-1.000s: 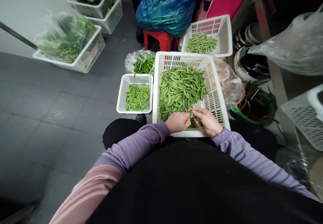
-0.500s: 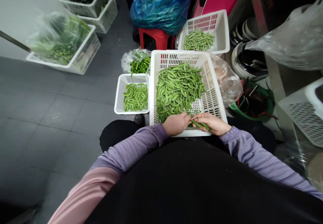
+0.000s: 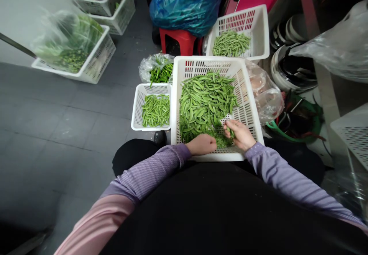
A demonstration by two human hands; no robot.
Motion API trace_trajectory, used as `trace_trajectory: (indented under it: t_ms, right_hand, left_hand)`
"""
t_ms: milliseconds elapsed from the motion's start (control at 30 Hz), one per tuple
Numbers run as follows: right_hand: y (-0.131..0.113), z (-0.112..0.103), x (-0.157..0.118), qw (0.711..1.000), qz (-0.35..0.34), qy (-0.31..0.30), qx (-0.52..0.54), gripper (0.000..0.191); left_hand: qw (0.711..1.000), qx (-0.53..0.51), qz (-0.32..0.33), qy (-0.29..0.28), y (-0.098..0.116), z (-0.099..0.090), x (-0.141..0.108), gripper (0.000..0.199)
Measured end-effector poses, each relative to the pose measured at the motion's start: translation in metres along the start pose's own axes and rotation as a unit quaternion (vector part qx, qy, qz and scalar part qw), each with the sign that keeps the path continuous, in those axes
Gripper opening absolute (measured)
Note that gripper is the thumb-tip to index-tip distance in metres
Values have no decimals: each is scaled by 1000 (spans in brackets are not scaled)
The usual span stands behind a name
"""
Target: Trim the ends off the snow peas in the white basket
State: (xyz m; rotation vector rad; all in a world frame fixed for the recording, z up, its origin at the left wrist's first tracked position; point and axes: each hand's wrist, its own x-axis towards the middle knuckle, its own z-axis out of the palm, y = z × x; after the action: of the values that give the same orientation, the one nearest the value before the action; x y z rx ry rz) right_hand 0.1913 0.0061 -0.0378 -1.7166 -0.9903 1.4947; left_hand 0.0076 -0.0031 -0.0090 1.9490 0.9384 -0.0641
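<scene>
A large white slotted basket (image 3: 253, 120) stands in front of my lap with a heap of flat green snow pea pods (image 3: 204, 97) in it. My right hand (image 3: 240, 135) is over its near right part, fingers closed around a few snow peas (image 3: 230, 131) whose ends show. To its left, my left hand (image 3: 201, 144) is curled into a fist at the near rim; whatever it holds, if anything, is hidden. Small green trimmings (image 3: 222, 140) lie in the basket between the two hands.
On the left stands a small white basket (image 3: 137, 109) of trimmed pods, with a bag of green chillies (image 3: 161, 71) behind. Another basket (image 3: 260, 28) holds green beans. A red stool (image 3: 181, 40) bears a blue bag (image 3: 184, 9). A green tub (image 3: 313, 120) is at right.
My hands have come apart. The right one moved slightly up, its snow peas now mostly inside the fingers; the left hand curled near the rim. The view shifted slightly.
</scene>
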Motion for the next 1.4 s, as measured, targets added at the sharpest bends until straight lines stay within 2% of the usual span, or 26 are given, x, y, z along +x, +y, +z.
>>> trace_trajectory:
  t_ms: [33, 100, 233, 367, 433, 467, 567, 633, 700, 767, 900, 1000, 1133, 1200, 1333, 1400]
  right_hand:
    - [7, -3, 13, 997, 24, 67, -43, 24]
    - [19, -7, 39, 985, 55, 118, -113, 17]
    - [32, -5, 76, 963, 66, 114, -234, 11]
    - [29, 1, 84, 944, 62, 94, -309, 24]
    - [22, -3, 75, 937, 65, 89, -331, 26]
    - [17, -6, 68, 943, 79, 80, -312, 25]
    - [0, -14, 37, 974, 157, 17, -161, 24]
    - [-8, -11, 13, 979, 201, -26, -33, 22]
    - [-11, -1, -8, 976, 206, -44, 50, 21]
    - [-10, 12, -25, 975, 183, -48, 113, 26]
    - [-5, 31, -41, 986, 109, -27, 124, 36]
    - [-8, 35, -46, 991, 87, -25, 101, 38]
    - [-21, 27, -54, 989, 95, -109, 29, 37]
    - [-25, 18, -58, 980, 114, -160, 8, 36]
    - [-25, -5, -63, 971, 149, -185, 31, 34]
    - [-21, -12, -64, 970, 156, -180, 44, 34]
  left_hand:
    - [998, 62, -1, -17, -3, 5, 1, 23]
    - [989, 149, -8, -20, -9, 13, 3, 24]
    - [984, 174, -14, 35, -16, 18, 4, 39]
    - [980, 199, -5, -27, -16, 13, 4, 27]
    - [979, 201, -9, -27, -15, 10, 4, 27]
    - [980, 199, -16, -10, -14, 9, 4, 27]
    - [983, 172, -27, 58, -11, 8, 6, 30]
    - [985, 143, -14, 94, -8, 8, 7, 30]
    - [986, 119, 11, 114, -4, 8, 8, 28]
    - [986, 106, 34, 123, -1, 9, 7, 26]
    - [983, 120, 45, 131, 3, 10, 2, 29]
    - [978, 161, 57, 122, 5, 12, -3, 28]
    - [972, 192, 110, 79, 4, 9, -8, 25]
    - [974, 197, 75, 89, 0, 2, -10, 25]
    - [965, 192, -90, 153, -9, -16, -9, 28]
    - [964, 189, -93, 160, -8, -17, -9, 28]
